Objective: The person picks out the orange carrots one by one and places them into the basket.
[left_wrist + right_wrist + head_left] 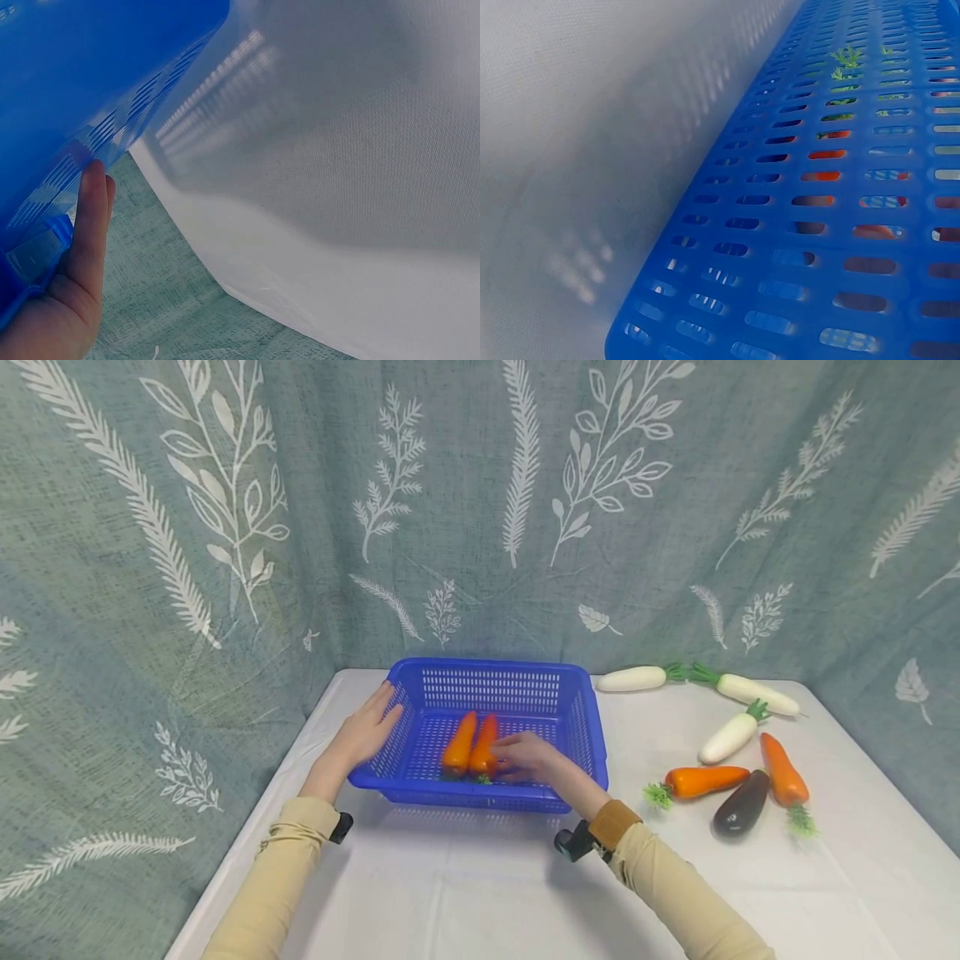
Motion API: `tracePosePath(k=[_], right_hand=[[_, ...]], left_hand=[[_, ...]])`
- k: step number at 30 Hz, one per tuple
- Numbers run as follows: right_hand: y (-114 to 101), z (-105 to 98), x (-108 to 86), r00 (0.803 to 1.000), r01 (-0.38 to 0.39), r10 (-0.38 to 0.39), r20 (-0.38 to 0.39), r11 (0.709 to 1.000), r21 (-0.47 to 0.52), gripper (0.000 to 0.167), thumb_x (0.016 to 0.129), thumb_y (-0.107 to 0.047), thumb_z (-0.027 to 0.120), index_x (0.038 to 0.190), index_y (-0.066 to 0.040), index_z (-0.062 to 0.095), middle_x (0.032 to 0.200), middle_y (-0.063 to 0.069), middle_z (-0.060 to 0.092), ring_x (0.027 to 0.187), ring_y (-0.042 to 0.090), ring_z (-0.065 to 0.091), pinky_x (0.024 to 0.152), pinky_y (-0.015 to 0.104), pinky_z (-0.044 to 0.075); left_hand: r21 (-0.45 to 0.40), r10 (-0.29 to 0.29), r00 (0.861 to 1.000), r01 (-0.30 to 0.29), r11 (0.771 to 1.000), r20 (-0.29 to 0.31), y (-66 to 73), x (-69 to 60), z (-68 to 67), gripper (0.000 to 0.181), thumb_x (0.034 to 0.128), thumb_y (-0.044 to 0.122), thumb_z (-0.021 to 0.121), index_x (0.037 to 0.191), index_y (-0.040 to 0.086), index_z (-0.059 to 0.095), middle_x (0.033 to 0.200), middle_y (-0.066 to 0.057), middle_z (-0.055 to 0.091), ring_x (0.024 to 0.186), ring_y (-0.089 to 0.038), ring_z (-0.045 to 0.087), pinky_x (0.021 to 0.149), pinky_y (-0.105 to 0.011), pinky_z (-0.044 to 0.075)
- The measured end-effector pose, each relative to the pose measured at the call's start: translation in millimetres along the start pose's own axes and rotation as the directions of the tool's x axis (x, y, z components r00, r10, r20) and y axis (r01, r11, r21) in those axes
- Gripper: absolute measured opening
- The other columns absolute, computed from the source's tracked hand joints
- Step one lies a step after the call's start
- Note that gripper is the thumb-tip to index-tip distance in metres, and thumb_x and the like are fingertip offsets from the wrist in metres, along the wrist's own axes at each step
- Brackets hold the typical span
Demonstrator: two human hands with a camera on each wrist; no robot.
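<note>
Carrots [459,747] lie in basket [495,667]; left hand [363,732] straight-fingered against its side, right hand [531,756] beside carrots, grip unclear.

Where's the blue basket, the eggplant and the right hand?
Blue basket [491,664]: head view, far rim.
Eggplant [741,807]: head view, middle of its body.
Right hand [529,755]: head view, back of the hand.

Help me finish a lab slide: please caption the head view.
Left hand at the rim of a rectangular blue plastic basket, right hand by two orange tapered carrots inside it.
</note>
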State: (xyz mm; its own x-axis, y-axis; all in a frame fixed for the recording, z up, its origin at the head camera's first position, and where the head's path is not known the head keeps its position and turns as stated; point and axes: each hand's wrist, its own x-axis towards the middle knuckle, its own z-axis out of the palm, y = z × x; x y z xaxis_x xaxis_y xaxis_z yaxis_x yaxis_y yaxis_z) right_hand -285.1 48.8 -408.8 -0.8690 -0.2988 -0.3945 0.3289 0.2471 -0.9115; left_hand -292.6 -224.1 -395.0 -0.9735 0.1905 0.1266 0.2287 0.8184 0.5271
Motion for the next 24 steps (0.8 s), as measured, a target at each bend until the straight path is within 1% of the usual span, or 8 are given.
tracePosePath(k=[4,6,12,18,24], right_hand=[[1.3,-0.2,1.5,0.999,0.011,-0.011,0.053,1.000,-0.003,0.040,0.099,-0.004,0.053,0.134,0.016,0.047,0.123,0.029,0.058,0.115,0.039,0.058,0.094,0.047,0.051],[1.4,-0.2,1.7,0.998,0.009,-0.008,0.063,1.000,-0.013,0.040,0.099,-0.006,0.054,0.133,0.015,0.048,0.123,0.027,0.059,0.113,0.038,0.059,0.095,0.047,0.051],[0.6,0.6,0.9,0.999,-0.001,0.003,0.054,0.999,-0.037,0.039,0.099,-0.009,0.056,0.132,0.012,0.051,0.123,0.025,0.060,0.112,0.036,0.060,0.094,0.047,0.051],[0.2,0.7,-0.1,0.998,0.003,0.000,0.062,0.999,-0.054,0.039,0.100,-0.010,0.055,0.133,0.012,0.051,0.125,0.025,0.059,0.116,0.038,0.058,0.094,0.049,0.051],[0.4,0.6,0.5,0.998,0.005,-0.002,0.056,0.998,-0.057,0.040,0.100,-0.011,0.055,0.133,0.011,0.051,0.125,0.025,0.059,0.116,0.038,0.058,0.094,0.049,0.051]], left_hand=[[-0.003,-0.003,1.000,0.003,1.000,0.000,0.0,-0.1,-0.4,0.056,0.1076,0.027,0.029,0.150,-0.010,0.023,0.158,-0.025,0.017,0.144,-0.043,0.018,0.116,-0.056,0.016],[-0.003,-0.006,1.000,0.006,1.000,0.002,0.2,-0.2,-0.6,0.056,0.1076,0.027,0.029,0.150,-0.010,0.023,0.158,-0.025,0.016,0.144,-0.043,0.018,0.116,-0.055,0.016],[-0.006,-0.010,1.000,0.010,1.000,0.005,2.0,-1.0,-1.7,0.057,0.1076,0.027,0.029,0.150,-0.010,0.022,0.158,-0.026,0.016,0.144,-0.043,0.017,0.116,-0.055,0.016],[-0.006,-0.010,1.000,0.010,1.000,0.004,4.0,-2.2,-2.4,0.056,0.1075,0.026,0.029,0.150,-0.011,0.022,0.157,-0.026,0.016,0.143,-0.044,0.018,0.116,-0.057,0.016],[-0.005,-0.015,1.000,0.015,1.000,0.008,4.1,-2.7,-2.5,0.057,0.1075,0.027,0.029,0.150,-0.010,0.021,0.158,-0.026,0.016,0.143,-0.044,0.018,0.116,-0.057,0.016]])
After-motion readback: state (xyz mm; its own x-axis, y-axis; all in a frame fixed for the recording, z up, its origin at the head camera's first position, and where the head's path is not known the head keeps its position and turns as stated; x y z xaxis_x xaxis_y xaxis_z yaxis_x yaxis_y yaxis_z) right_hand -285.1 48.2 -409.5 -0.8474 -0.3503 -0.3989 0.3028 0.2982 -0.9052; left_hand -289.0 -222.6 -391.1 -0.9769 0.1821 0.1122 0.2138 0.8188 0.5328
